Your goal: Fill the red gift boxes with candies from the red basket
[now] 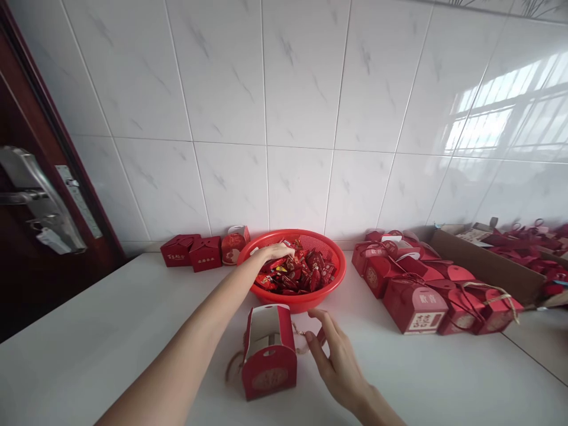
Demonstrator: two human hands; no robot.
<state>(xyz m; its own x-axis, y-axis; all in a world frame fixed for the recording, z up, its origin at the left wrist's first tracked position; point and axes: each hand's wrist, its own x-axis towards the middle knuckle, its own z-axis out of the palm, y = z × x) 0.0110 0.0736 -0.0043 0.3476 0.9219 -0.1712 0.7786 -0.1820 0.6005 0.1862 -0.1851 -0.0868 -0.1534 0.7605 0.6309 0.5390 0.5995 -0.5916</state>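
A red plastic basket (290, 303) holds many red-wrapped candies (304, 269). My left hand (278, 251) reaches into its left part, on the candies; its fingertips are hidden among the wrappers. In front of the basket, a red gift box (269, 373) stands upright with its top open and its pale inside showing. A twisted cord (234, 364) hangs at the box's left side, and more cord shows at its right. Beside that right side is my right hand (332, 349), thumb and fingers apart, holding nothing.
Three small red boxes (206, 254) stand by the wall at the left. Several closed red boxes (415, 305) are grouped at the right, beside a cardboard carton (488, 260) full of red pieces. A door with a metal handle (39, 201) is at the far left.
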